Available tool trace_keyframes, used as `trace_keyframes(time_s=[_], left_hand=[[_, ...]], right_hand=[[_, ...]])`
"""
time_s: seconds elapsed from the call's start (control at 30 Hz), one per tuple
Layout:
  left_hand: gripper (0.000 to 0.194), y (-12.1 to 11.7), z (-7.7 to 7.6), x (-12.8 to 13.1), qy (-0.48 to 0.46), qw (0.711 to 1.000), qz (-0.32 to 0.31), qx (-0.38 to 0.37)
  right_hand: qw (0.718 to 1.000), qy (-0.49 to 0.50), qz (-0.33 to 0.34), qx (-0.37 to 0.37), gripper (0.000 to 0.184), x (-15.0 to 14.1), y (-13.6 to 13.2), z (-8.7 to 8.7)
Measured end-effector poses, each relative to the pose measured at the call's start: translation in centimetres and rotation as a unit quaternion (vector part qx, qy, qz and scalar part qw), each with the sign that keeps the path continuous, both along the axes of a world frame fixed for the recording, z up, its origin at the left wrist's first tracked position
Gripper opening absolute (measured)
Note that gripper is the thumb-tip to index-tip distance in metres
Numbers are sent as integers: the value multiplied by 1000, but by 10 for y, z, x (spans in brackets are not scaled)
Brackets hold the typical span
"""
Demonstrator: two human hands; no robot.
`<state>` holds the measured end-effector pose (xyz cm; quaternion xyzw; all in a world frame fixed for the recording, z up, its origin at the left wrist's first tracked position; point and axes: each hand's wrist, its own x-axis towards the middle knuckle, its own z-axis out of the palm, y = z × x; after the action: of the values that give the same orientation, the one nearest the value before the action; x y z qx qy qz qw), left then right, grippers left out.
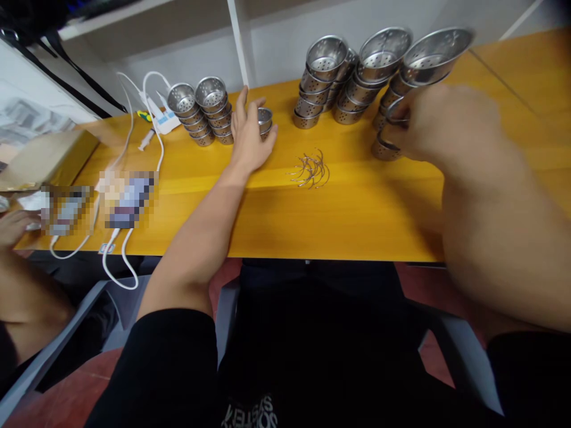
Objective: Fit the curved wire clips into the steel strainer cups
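Note:
My left hand (250,138) is spread beside a short stack of perforated metal cups (264,116), its thumb in front of the stack and the other fingers stretched out. Blurred by motion, my right hand (426,122) has its fingers curled at the side of a tall, leaning stack of perforated metal cups (387,151). That stack's top cup (435,53) is blurred too. Where exactly the fingers grip is hard to see. Between my hands lies a small pile of thin curved metal wires (312,169).
More stacks of cups stand at back centre (328,59) and left (212,95). Two pixelated devices (131,202) with white cables lie at left, near a power strip (167,120) and cardboard box (49,157). Another person's hand (18,226) rests at the far left.

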<state>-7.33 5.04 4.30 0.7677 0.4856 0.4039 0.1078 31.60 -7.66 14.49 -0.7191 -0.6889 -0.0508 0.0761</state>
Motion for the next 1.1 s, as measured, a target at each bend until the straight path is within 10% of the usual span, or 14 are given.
trace_keyframes(time_s=[0.2,0.43,0.6,0.8,1.1], left_hand=[[85,-13,12,11,-38,999,-34,-18],[78,-23,19,16,-42,997,-59,39],[89,-69,46,42,-4,988,-152,7],[103,-85,42,65,-32,969,-242,-35],[110,-68,32,57,-69,964,-242,-83]], right_hand=[[999,-14,-11,36,38,-41,-33,24],[972,78,180,127,34,-37,-22,3],[907,287,295,89,17,-49,-17,-23],[814,472,338,0,70,-80,-20,-47],[840,382,386,11,39,-67,-17,-39]])
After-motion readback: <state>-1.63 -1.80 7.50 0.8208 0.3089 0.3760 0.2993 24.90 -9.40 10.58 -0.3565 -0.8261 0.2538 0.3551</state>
